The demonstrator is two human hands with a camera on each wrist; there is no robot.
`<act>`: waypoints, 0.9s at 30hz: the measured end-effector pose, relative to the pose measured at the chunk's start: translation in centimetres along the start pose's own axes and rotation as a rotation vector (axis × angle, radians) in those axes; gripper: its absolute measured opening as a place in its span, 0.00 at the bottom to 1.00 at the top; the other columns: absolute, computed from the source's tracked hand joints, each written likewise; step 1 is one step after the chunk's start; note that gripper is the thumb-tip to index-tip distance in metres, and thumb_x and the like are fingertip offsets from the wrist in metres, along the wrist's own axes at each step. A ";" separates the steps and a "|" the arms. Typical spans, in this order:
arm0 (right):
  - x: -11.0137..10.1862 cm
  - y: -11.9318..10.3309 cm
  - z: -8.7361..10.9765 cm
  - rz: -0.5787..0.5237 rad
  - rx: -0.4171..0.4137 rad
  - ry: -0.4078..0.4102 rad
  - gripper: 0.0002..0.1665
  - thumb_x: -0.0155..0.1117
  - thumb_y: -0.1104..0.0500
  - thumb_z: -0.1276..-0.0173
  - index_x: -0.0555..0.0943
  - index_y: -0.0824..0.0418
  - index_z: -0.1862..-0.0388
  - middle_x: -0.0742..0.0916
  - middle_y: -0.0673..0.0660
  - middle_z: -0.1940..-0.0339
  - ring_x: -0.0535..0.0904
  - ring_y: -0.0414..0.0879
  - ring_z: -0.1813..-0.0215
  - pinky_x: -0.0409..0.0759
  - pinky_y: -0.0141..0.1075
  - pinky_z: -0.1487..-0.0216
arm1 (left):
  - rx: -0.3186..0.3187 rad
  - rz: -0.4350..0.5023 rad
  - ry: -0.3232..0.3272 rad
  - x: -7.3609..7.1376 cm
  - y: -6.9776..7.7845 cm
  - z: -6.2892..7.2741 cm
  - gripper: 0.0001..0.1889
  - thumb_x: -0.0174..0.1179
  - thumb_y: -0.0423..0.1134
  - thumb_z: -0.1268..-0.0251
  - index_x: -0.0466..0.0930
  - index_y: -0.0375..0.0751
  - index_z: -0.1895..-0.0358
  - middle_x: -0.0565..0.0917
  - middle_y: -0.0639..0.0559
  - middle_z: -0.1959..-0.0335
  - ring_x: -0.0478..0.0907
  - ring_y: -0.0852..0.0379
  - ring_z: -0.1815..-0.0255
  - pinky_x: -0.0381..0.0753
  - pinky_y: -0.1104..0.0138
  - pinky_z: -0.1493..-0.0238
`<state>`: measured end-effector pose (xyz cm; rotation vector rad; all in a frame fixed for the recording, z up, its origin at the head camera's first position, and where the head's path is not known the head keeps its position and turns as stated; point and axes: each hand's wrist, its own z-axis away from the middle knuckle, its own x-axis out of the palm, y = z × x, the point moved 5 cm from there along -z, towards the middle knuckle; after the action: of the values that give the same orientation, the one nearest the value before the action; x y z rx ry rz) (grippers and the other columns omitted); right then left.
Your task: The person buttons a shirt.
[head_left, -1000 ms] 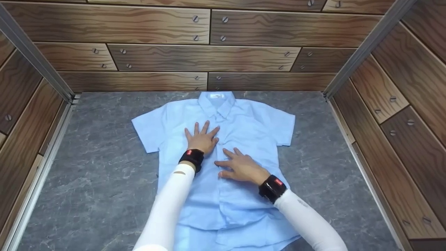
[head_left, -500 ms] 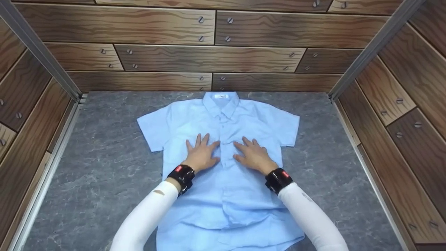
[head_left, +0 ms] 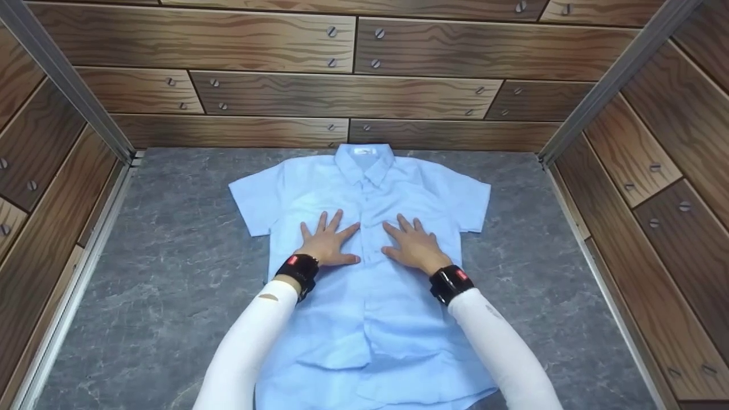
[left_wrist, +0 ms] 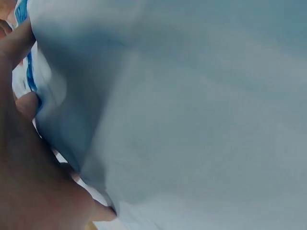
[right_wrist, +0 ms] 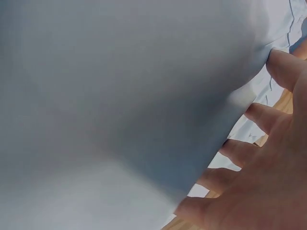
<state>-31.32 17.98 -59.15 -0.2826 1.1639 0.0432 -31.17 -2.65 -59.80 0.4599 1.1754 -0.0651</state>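
Note:
A light blue short-sleeved shirt (head_left: 342, 307) lies front up, its collar (head_left: 364, 162) toward the back wall and both sleeves spread to the sides. On the chest, left of the button strip, rests my left hand (head_left: 327, 246) with fingers spread. My right hand (head_left: 417, 247) lies on the other side of the strip, fingers also spread and touching the cloth. Pale fabric fills most of the left wrist view beside the left hand (left_wrist: 43, 187). The right wrist view shows the fingertips of the right hand (right_wrist: 268, 163) against the cloth. Wrinkles cross the shirt's lower part.
A dark grey marbled tabletop (head_left: 188, 273) bears the shirt. Wood-patterned panels form the back wall (head_left: 273, 94) and the side walls, with metal rails (head_left: 615, 85) at the corners. The shirt's hem runs toward the near edge of the view.
My left hand has drawn back down the chest, and my right hand has moved up and outward, so both lie level. In the last half second, hands and shirt shifted slightly toward the back wall.

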 end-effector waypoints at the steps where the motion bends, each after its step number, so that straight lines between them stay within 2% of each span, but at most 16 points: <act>1: -0.1 0.0 -0.1 -0.003 0.001 -0.002 0.40 0.48 0.35 0.29 0.52 0.41 0.22 0.50 0.57 0.19 0.40 0.66 0.21 0.49 0.71 0.33 | -0.004 0.002 -0.006 -0.1 -0.1 -0.2 0.45 0.55 0.72 0.45 0.48 0.71 0.24 0.37 0.51 0.20 0.29 0.39 0.21 0.33 0.28 0.35; 6: -0.5 0.0 -0.6 -0.006 0.002 -0.005 0.40 0.48 0.34 0.29 0.52 0.41 0.22 0.50 0.57 0.19 0.40 0.65 0.21 0.49 0.70 0.32 | -0.013 0.010 -0.012 -0.4 -0.2 -0.8 0.45 0.57 0.72 0.46 0.48 0.71 0.25 0.37 0.50 0.20 0.29 0.38 0.21 0.33 0.28 0.35; 12: -0.9 -0.2 -0.8 -0.033 0.003 -0.004 0.38 0.48 0.35 0.28 0.55 0.41 0.23 0.51 0.57 0.19 0.41 0.66 0.21 0.49 0.70 0.32 | -0.016 0.036 0.011 -0.7 0.1 -0.6 0.44 0.59 0.69 0.45 0.51 0.70 0.25 0.38 0.48 0.20 0.30 0.37 0.21 0.33 0.28 0.34; 15: -1.2 -0.7 -0.6 -0.062 -0.010 0.054 0.36 0.50 0.37 0.28 0.60 0.44 0.24 0.56 0.60 0.20 0.45 0.67 0.22 0.51 0.70 0.32 | -0.001 0.055 0.046 -0.7 0.5 -0.4 0.43 0.61 0.65 0.44 0.55 0.66 0.25 0.41 0.45 0.20 0.32 0.35 0.22 0.34 0.29 0.34; 17: -1.5 -1.4 -0.3 -0.061 -0.038 0.126 0.34 0.52 0.39 0.29 0.66 0.48 0.27 0.62 0.61 0.23 0.52 0.66 0.23 0.57 0.68 0.34 | 0.014 0.057 0.073 -0.7 0.7 -0.2 0.42 0.63 0.63 0.44 0.58 0.62 0.26 0.44 0.42 0.21 0.34 0.33 0.22 0.36 0.29 0.34; 19: -1.7 -2.2 0.1 -0.044 -0.078 0.222 0.30 0.55 0.41 0.30 0.74 0.52 0.34 0.71 0.62 0.29 0.63 0.64 0.28 0.66 0.64 0.38 | 0.031 0.056 0.103 -0.7 1.0 0.1 0.41 0.65 0.61 0.46 0.62 0.59 0.27 0.48 0.40 0.21 0.38 0.32 0.22 0.39 0.29 0.34; 22: -1.7 -3.7 0.7 -0.004 -0.125 0.345 0.22 0.59 0.42 0.32 0.82 0.55 0.50 0.81 0.59 0.46 0.76 0.59 0.43 0.76 0.57 0.50 | 0.042 0.047 0.127 -0.5 1.1 0.6 0.40 0.67 0.59 0.47 0.65 0.57 0.29 0.51 0.40 0.22 0.41 0.32 0.23 0.43 0.29 0.34; 24: -1.4 -4.5 1.0 0.017 -0.139 0.387 0.19 0.61 0.41 0.34 0.82 0.55 0.61 0.82 0.56 0.58 0.78 0.56 0.54 0.77 0.53 0.57 | 0.050 0.049 0.136 -0.4 1.1 0.8 0.40 0.68 0.59 0.48 0.66 0.57 0.30 0.52 0.39 0.23 0.43 0.31 0.23 0.45 0.30 0.34; 27: -0.7 -5.4 1.0 0.031 -0.130 0.366 0.23 0.61 0.37 0.35 0.79 0.55 0.71 0.79 0.55 0.67 0.75 0.54 0.61 0.76 0.49 0.61 | 0.061 0.056 0.138 -0.2 1.1 1.0 0.40 0.68 0.59 0.48 0.66 0.57 0.29 0.51 0.39 0.22 0.43 0.30 0.23 0.45 0.30 0.33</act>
<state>-29.75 13.07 -57.12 -0.3992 1.5326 0.0975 -30.01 -2.07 -58.99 0.5582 1.2979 -0.0207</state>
